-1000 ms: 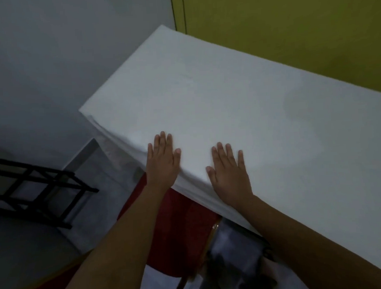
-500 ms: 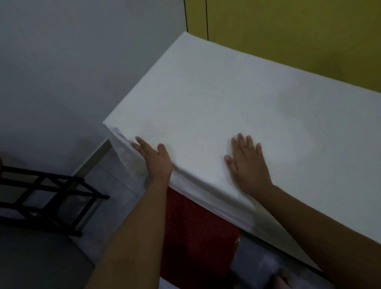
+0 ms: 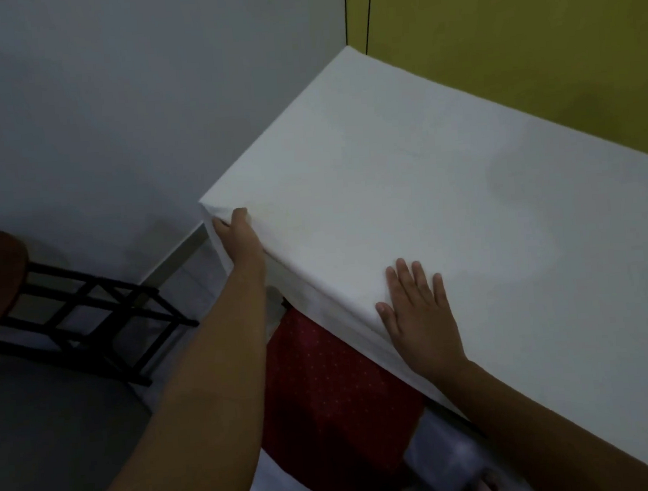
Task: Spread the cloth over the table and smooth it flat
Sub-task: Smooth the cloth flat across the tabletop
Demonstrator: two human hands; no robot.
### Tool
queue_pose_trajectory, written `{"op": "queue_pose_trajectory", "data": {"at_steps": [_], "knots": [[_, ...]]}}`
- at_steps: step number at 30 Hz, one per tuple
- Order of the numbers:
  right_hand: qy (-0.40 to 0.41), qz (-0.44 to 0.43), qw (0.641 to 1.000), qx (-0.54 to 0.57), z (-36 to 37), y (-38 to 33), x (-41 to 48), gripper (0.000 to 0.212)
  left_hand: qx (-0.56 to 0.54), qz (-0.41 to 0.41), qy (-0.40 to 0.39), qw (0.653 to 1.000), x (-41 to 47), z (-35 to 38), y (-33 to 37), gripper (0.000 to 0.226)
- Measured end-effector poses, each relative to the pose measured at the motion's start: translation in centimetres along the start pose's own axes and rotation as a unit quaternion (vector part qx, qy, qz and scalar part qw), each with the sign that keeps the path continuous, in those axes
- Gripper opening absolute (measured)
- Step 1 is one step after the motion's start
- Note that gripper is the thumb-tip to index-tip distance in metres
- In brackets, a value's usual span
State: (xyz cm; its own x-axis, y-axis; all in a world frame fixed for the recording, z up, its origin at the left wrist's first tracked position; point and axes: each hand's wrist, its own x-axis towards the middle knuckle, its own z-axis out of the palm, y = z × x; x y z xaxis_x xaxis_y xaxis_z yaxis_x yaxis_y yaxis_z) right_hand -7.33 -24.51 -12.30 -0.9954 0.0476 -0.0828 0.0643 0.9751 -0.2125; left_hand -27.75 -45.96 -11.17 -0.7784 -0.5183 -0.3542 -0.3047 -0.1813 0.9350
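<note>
A white cloth (image 3: 406,186) covers the whole table top and hangs over its near and left edges. My left hand (image 3: 237,236) is at the near left corner, its fingers curled around the cloth where it folds over the edge. My right hand (image 3: 419,311) lies flat on the cloth at the near edge, palm down, fingers spread and pointing away from me. The cloth looks smooth, with small creases at the corner under my left hand.
A red dotted chair seat (image 3: 332,390) sits below the table's near edge. A black-framed stool (image 3: 81,312) with a brown seat stands on the floor at the left. A grey wall (image 3: 113,106) is left of the table, a yellow wall (image 3: 511,40) behind it.
My left hand has slid left along the near edge to the corner and closed on the cloth there. My right hand has stayed flat on the cloth near the edge.
</note>
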Motion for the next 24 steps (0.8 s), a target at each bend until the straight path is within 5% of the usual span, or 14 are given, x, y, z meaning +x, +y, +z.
{"op": "queue_pose_trajectory", "data": {"at_steps": [6,11,24], "knots": [[-0.005,0.016,1.0,0.022,0.0,-0.7,0.2,0.067,-0.09,-0.005,0.03,0.995,1.5,0.4,-0.1,0.052],[0.005,0.014,1.0,0.027,0.1,-0.4,0.2,0.069,-0.033,0.004,-0.011,0.999,1.9,0.0,0.2,0.072],[0.0,0.011,1.0,0.021,-0.1,-0.5,0.0,0.066,-0.012,-0.004,-0.071,0.997,2.9,-0.7,0.3,0.07]]}}
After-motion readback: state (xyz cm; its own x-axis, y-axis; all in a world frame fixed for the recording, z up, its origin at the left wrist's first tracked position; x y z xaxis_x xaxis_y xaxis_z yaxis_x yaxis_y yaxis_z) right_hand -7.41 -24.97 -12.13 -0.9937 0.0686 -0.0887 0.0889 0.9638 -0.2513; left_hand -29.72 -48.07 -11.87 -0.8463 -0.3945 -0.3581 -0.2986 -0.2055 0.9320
